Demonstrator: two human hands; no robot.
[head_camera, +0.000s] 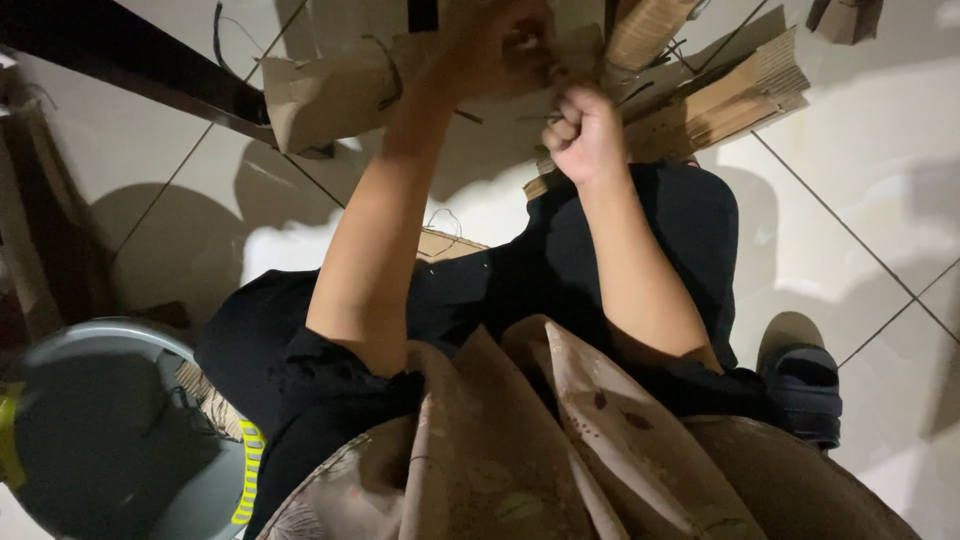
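My left hand (500, 40) is raised at the top of the view, its fingers closed on a flat piece of brown cardboard (340, 95). Just to the right and a little lower, my right hand (585, 135) is clenched in a fist and seems to pinch a thin string or wire that runs up to the cardboard. What sits inside the fist is hidden. Below both hands lie my legs in black trousers (560, 270) and a patterned beige cloth (560, 450).
A stack of corrugated cardboard strips (735, 95) lies on the pale tiled floor (860, 170) at the top right. At the lower left stands a grey round basin (110, 440) with a yellow-green trim. A dark sandal (805, 385) rests at the right. A dark beam (130, 70) crosses the top left.
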